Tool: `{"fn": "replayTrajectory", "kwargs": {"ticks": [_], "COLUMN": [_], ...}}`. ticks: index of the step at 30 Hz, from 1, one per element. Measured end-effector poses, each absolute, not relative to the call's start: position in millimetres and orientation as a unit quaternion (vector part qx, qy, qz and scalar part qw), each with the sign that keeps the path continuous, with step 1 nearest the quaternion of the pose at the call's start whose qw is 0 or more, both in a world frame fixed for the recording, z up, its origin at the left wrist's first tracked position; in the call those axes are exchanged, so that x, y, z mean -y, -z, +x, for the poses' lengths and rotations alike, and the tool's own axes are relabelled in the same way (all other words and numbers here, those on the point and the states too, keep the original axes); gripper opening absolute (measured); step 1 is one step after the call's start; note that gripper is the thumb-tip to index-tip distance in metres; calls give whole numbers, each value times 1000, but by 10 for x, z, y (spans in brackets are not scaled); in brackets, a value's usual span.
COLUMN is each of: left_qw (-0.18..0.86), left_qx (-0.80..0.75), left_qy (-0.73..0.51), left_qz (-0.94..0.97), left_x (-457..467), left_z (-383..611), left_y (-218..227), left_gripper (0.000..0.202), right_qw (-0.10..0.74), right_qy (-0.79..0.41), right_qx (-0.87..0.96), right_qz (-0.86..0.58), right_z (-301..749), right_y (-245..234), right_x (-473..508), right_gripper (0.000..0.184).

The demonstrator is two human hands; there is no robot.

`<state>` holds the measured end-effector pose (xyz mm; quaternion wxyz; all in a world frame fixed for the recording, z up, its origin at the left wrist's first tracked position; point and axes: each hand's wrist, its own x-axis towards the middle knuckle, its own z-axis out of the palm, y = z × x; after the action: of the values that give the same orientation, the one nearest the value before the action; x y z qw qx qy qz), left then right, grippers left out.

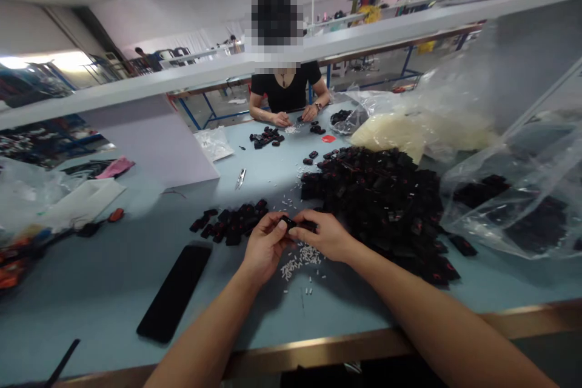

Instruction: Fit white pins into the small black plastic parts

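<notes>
L hand (267, 247) has a small black pc (286, 222) pinched btwn thumb + fingers, approx. over the white bits (310, 254). R hand (330, 236) fingers bent in at the pc's right side; can't tell if they pinch it, tips partly hidden. Pc detail too small to read, part covered by L thumb. Hands block some of the white bits. Big black pile (377, 194) just right, indiv. pcs hard to separate. Clear bag (513, 218) cut off at R edge, contents blurry.
</notes>
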<state>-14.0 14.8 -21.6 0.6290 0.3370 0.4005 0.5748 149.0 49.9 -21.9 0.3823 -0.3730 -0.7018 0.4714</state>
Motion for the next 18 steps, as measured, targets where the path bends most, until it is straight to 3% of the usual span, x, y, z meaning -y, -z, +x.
{"fn": "replayTrajectory", "kwargs": {"ticks": [3, 7, 10, 13, 18], "left_qw": [625, 610, 595, 588, 544], "left_qx": [-430, -457, -479, -498, -543], "left_qy": [-550, -547, -548, -538, -534], "left_qz": [348, 346, 341, 341, 353], "left_x": [-152, -163, -173, -182, -212], "left_z": [-130, -128, -136, -147, -187], "left_y": [218, 212, 192, 165, 158], "left_gripper": [32, 34, 38, 42, 41], "right_qw": [367, 394, 479, 589, 600], "right_qy": [-464, -590, -685, -693, -696], "right_qx": [705, 582, 390, 230, 187], "right_qz": [-392, -398, -385, -347, -348], "right_z": [1446, 1435, 1460, 1497, 1508], "right_y": [257, 213, 143, 97, 101], "right_x": [-475, -483, -518, -567, -591], "right_gripper": [14, 20, 30, 37, 39]}}
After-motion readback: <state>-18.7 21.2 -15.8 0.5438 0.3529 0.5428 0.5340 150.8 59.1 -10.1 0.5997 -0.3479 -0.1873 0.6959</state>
